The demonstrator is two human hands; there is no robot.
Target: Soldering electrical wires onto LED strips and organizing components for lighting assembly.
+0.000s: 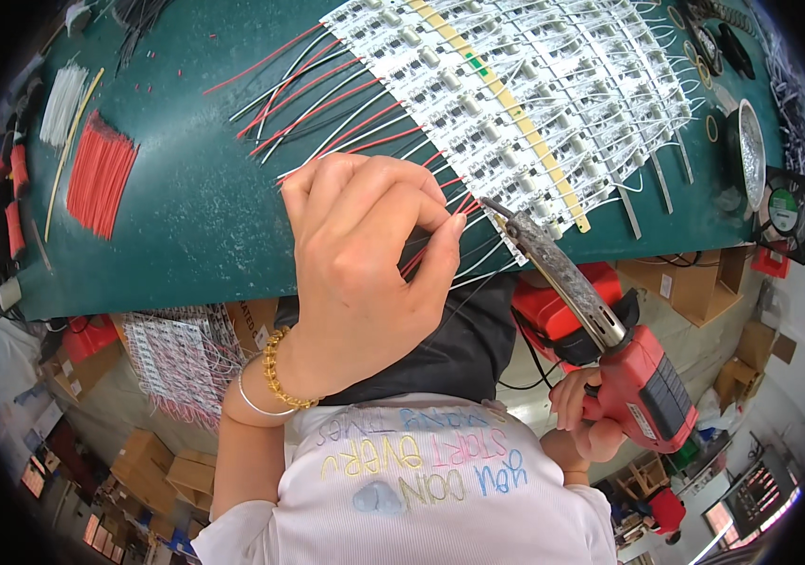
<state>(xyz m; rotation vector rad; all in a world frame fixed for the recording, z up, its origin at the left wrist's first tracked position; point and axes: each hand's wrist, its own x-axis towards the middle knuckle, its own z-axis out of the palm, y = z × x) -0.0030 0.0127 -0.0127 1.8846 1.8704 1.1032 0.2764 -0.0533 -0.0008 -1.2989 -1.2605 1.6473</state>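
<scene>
A large panel of white circuit boards [553, 113] lies on the green tabletop, with red and white wires along its left edge. My left hand [360, 259] is over those wires, thumb and forefinger pinched on a red wire [466, 203] at the panel's near corner. My right hand [583, 412] is wrapped round the handle of a red soldering gun [655, 391]. Its long metal barrel [567, 282] slants up to the left, and the dark tip is at the board edge close to my left fingertips. Whether the tip touches a joint I cannot tell.
A red wire bundle [101, 174], white wire bundle [64, 104] and thin yellow stick [71, 155] lie left on the green table [195, 254]. Yellow strip [515, 108] crosses the panel. Right are a metal bowl [749, 158] and small fan [785, 213]. More wired boards [176, 348] sit below.
</scene>
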